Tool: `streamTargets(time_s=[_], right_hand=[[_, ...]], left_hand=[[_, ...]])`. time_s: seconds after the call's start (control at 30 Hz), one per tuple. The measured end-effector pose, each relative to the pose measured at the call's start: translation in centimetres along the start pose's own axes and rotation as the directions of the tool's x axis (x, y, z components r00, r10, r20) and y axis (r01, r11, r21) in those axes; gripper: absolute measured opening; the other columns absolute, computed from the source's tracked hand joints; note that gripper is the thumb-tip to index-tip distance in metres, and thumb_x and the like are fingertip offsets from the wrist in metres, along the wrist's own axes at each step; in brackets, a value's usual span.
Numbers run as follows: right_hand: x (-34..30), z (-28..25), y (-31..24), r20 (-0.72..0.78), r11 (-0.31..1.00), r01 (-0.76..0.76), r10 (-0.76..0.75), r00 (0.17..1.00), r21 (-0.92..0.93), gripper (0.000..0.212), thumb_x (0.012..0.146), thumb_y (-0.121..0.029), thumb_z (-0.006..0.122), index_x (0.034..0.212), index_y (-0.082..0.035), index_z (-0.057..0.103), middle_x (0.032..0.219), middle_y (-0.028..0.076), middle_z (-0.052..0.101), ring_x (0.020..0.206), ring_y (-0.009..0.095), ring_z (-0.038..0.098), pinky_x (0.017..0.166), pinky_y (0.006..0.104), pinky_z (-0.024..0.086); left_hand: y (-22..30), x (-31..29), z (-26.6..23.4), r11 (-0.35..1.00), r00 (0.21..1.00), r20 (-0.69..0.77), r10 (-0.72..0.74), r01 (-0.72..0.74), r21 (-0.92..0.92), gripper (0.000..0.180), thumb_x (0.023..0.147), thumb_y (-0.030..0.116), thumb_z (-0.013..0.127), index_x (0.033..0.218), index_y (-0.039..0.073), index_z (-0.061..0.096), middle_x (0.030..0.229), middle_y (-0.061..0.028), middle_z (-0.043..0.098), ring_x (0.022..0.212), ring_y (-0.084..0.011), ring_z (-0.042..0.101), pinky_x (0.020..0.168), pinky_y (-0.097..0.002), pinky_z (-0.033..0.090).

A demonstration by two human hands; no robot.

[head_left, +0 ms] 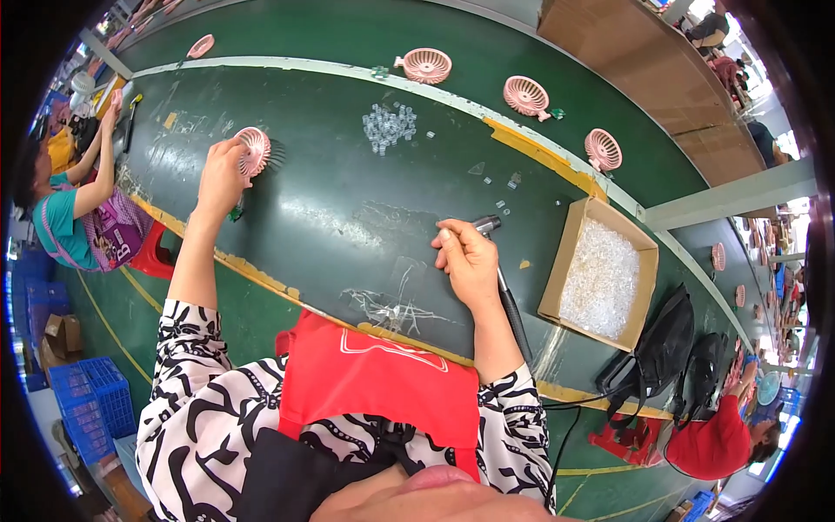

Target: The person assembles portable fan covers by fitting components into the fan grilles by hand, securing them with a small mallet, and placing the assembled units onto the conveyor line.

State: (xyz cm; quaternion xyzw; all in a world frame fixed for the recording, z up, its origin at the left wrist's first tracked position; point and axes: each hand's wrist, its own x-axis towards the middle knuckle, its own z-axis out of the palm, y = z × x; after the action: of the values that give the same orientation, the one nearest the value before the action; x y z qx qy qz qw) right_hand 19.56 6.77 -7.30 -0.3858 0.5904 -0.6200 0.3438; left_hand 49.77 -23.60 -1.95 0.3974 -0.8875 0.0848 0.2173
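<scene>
My left hand [223,178] grips a round pink fan cage [254,152] with curved ribs, held at the left side of the dark green bench. Below that hand, a small green piece [236,211] shows, partly hidden. My right hand [467,261] is over the middle of the bench, thumb and fingertips pinched together; whatever they hold, if anything, is too small to make out. Just beside and partly behind it lies a hammer-like tool [511,313] with a metal head and a black handle. A loose pile of small clear plastic pieces [389,127] sits farther back.
A cardboard box [550,300] full of tiny clear pieces stands at right, near black bags [663,339]. Pink fan cages [526,96] lie along the strip behind the bench's raised pale edge [322,65]. A co-worker [74,204] sits at left, another [715,439] at right.
</scene>
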Motion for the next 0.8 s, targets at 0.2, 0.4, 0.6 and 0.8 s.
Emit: streamTargets(time_s=[0.2, 0.4, 0.6, 0.8], right_hand=[[-0.1, 0.2, -0.1, -0.019, 1.0, -0.017, 0.017, 1.0, -0.011, 0.017, 0.099, -0.009, 0.056, 0.109, 0.002, 0.064, 0.083, 0.006, 0.067, 0.061, 0.006, 0.057, 0.053, 0.0197, 0.044], [-0.1, 0.4, -0.3, -0.077, 0.995, -0.019, 0.012, 0.997, -0.098, 0.017, 0.098, -0.009, 0.057, 0.109, 0.002, 0.065, 0.084, 0.006, 0.068, 0.06, 0.005, 0.055, 0.052, 0.0197, 0.042], [-0.7, 2.3, -2.3, -0.022, 0.979, -0.204, 0.203, 0.979, -0.007, 0.019, 0.097, -0.01, 0.058, 0.109, 0.003, 0.065, 0.092, 0.009, 0.072, 0.057, 0.004, 0.051, 0.051, 0.0186, 0.04], [-3.0, 3.9, -3.8, 0.041, 0.96, -0.276, 0.278, 0.96, -0.055, 0.022, 0.096, -0.01, 0.059, 0.111, 0.006, 0.062, 0.093, 0.012, 0.072, 0.05, 0.004, 0.049, 0.046, 0.0196, 0.04]], left_hand=[[1.6, -2.1, -1.1, 0.972, 0.993, -0.016, 0.115, -0.116, -0.202, 0.017, 0.076, -0.002, 0.064, 0.093, -0.003, 0.069, 0.099, -0.0127, 0.067, 0.097, -0.0332, 0.061, 0.085, -0.0396, 0.051], [9.0, -3.5, -2.0, 0.786, 0.979, 0.189, 0.075, 0.059, -0.616, 0.013, 0.088, 0.001, 0.061, 0.098, -0.005, 0.068, 0.093, -0.0152, 0.067, 0.074, -0.0238, 0.067, 0.066, -0.0315, 0.054], [16.8, -5.1, -2.7, 0.447, 0.924, 0.348, 0.162, 0.245, -0.86, 0.027, 0.088, -0.009, 0.051, 0.112, -0.006, 0.064, 0.106, -0.0181, 0.066, 0.079, -0.0234, 0.069, 0.067, -0.0301, 0.057], [18.3, -6.1, -4.5, 0.666, 0.879, 0.161, 0.448, -0.208, -0.716, 0.045, 0.076, -0.009, 0.059, 0.121, -0.007, 0.056, 0.126, -0.0214, 0.055, 0.119, -0.0387, 0.052, 0.102, -0.0428, 0.044]])
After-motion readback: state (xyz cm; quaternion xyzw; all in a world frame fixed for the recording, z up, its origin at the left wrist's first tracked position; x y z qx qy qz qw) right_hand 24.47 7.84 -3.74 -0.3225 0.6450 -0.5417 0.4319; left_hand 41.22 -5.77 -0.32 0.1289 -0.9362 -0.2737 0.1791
